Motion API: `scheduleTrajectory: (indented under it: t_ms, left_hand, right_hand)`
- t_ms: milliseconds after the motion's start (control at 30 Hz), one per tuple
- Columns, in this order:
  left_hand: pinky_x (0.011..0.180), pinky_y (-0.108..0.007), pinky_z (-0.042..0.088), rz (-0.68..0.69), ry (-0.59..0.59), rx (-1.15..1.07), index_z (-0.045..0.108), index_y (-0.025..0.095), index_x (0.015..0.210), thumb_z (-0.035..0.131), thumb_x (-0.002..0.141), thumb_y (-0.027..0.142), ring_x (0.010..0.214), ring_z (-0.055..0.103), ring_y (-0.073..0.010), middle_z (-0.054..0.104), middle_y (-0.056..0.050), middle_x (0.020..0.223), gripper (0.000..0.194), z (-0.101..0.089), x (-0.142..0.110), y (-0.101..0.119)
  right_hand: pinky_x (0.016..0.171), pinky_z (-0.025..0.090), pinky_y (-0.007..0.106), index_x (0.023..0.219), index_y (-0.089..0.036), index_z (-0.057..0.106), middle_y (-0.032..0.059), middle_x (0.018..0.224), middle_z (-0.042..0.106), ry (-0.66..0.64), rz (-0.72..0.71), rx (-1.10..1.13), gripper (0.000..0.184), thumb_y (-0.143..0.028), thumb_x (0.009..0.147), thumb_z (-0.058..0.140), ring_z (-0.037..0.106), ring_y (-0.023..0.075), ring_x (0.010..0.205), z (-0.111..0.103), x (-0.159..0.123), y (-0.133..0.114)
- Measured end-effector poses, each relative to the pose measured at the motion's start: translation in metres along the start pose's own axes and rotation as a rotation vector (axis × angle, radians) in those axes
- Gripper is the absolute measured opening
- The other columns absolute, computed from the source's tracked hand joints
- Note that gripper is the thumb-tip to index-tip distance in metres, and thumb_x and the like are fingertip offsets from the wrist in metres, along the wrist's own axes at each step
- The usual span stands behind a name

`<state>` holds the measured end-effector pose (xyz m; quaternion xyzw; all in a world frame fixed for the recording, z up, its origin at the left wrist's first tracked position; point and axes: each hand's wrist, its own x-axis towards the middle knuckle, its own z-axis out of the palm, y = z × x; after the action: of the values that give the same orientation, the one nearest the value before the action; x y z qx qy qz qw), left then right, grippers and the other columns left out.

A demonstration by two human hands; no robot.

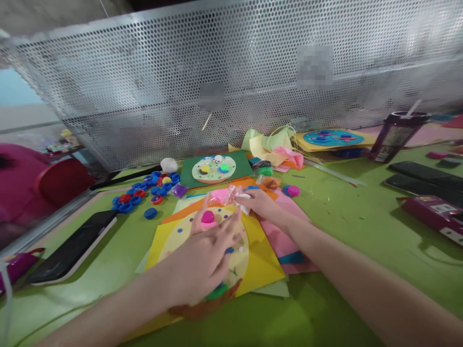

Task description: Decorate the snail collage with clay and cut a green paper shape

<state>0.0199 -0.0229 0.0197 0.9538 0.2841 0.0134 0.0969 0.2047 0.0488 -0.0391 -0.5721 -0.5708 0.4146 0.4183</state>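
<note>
A white packet (245,208) is pinched by the right hand (257,200) near the yellow sheet's (265,270) far right corner — the left hand (208,248), loosely spread, is blurred above it. A green card (244,164) is placed toward the table's (340,212) far edge.

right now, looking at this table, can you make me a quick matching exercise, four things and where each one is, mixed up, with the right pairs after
1. left hand
2. right hand
3. cup
4. white ball

a. left of the green card
b. toward the right, with a straw in it
c. fingers at a white piece
d. spread over the yellow paper

Pairs: 1-d, 2-c, 3-b, 4-a
</note>
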Motion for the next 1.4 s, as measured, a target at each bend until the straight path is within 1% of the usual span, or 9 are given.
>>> scheduleTrajectory:
  t_ms: [67, 167, 333, 400, 600, 800, 967, 1167, 1400]
  left_hand:
    - [0.103, -0.059, -0.01, -0.019, 0.066, -0.022, -0.02, 0.022, 0.139, 0.033, 0.085, 0.008, 0.114, 0.052, -0.0209, 0.068, 0.0, 0.108, 0.078, -0.01, -0.004, -0.006]
    - [0.104, -0.058, -0.007, -0.051, 0.21, 0.015, -0.011, 0.024, 0.141, 0.034, 0.087, 0.012, 0.116, 0.051, -0.0215, 0.069, -0.001, 0.104, 0.072, -0.022, -0.013, -0.019]
    - [0.101, -0.057, 0.02, -0.185, 0.637, 0.019, 0.012, 0.025, 0.14, 0.047, 0.087, 0.025, 0.115, 0.051, -0.0286, 0.067, -0.007, 0.107, 0.064, -0.02, -0.02, -0.047]
    - [0.098, -0.052, 0.028, -0.175, 0.739, -0.024, 0.021, 0.022, 0.137, 0.051, 0.086, 0.025, 0.11, 0.054, -0.0276, 0.068, -0.007, 0.102, 0.06, -0.015, -0.019, -0.052]
    - [0.096, -0.047, 0.033, -0.037, 0.681, -0.259, 0.028, 0.022, 0.133, 0.056, 0.084, 0.018, 0.094, 0.062, -0.0196, 0.07, -0.001, 0.086, 0.057, -0.005, -0.019, -0.045]
    - [0.103, -0.055, 0.021, -0.099, 0.649, -0.387, 0.003, 0.03, 0.141, 0.065, 0.078, 0.018, 0.115, 0.051, -0.0225, 0.072, 0.003, 0.077, 0.089, -0.004, -0.019, -0.047]
    - [0.106, -0.06, 0.012, -0.125, 0.587, -0.42, -0.009, 0.028, 0.141, 0.061, 0.081, 0.017, 0.121, 0.046, -0.0232, 0.073, 0.0, 0.084, 0.093, -0.006, -0.018, -0.05]
    - [0.104, -0.058, 0.025, -0.145, 0.558, -0.477, -0.011, 0.027, 0.141, 0.062, 0.081, 0.027, 0.113, 0.054, -0.0269, 0.069, -0.005, 0.1, 0.094, -0.004, -0.018, -0.047]
    - [0.105, -0.061, 0.017, -0.185, 0.624, -0.416, -0.009, 0.027, 0.142, 0.063, 0.078, 0.022, 0.108, 0.057, -0.0266, 0.072, 0.002, 0.076, 0.096, -0.002, -0.017, -0.038]
  right_hand:
    - [0.04, 0.036, 0.02, 0.061, -0.017, 0.054, -0.006, 0.05, 0.048, -0.005, -0.012, 0.027, 0.025, -0.038, 0.073, 0.061, 0.047, 0.009, 0.045, -0.001, -0.003, -0.001]
    - [0.038, 0.035, 0.02, 0.065, -0.017, 0.053, -0.0047, 0.053, 0.049, -0.017, -0.053, 0.051, 0.025, -0.04, 0.076, 0.054, 0.045, 0.008, 0.042, -0.003, -0.008, -0.005]
    - [0.043, 0.04, 0.021, 0.078, -0.018, 0.055, -0.0024, 0.065, 0.053, -0.011, -0.198, 0.051, 0.025, -0.042, 0.072, 0.056, 0.048, 0.0094, 0.05, 0.0, -0.016, -0.018]
    - [0.047, 0.041, 0.022, 0.078, -0.019, 0.055, -0.0021, 0.065, 0.053, -0.034, -0.244, 0.045, 0.025, -0.042, 0.071, 0.058, 0.049, 0.0104, 0.052, 0.005, -0.024, -0.026]
    - [0.052, 0.04, 0.023, 0.076, -0.02, 0.057, -0.0003, 0.07, 0.055, -0.155, -0.324, -0.007, 0.019, -0.038, 0.072, 0.059, 0.048, 0.0122, 0.059, 0.018, -0.053, -0.042]
    - [0.054, 0.04, 0.023, 0.078, -0.02, 0.055, -0.0008, 0.069, 0.057, -0.223, -0.303, -0.073, 0.016, -0.035, 0.074, 0.058, 0.051, 0.0127, 0.061, 0.023, -0.059, -0.041]
    - [0.055, 0.044, 0.025, 0.092, -0.02, 0.052, 0.0001, 0.075, 0.057, -0.276, -0.185, -0.017, 0.025, -0.037, 0.074, 0.057, 0.053, 0.0137, 0.063, 0.024, -0.06, -0.042]
    - [0.057, 0.046, 0.027, 0.108, -0.023, 0.043, -0.0012, 0.075, 0.055, -0.314, -0.145, 0.061, 0.037, -0.033, 0.075, 0.057, 0.055, 0.0147, 0.064, 0.024, -0.059, -0.039]
    - [0.059, 0.048, 0.028, 0.11, -0.029, 0.042, -0.0028, 0.074, 0.053, -0.406, -0.12, 0.152, 0.036, -0.037, 0.078, 0.056, 0.056, 0.015, 0.067, 0.021, -0.062, -0.045]
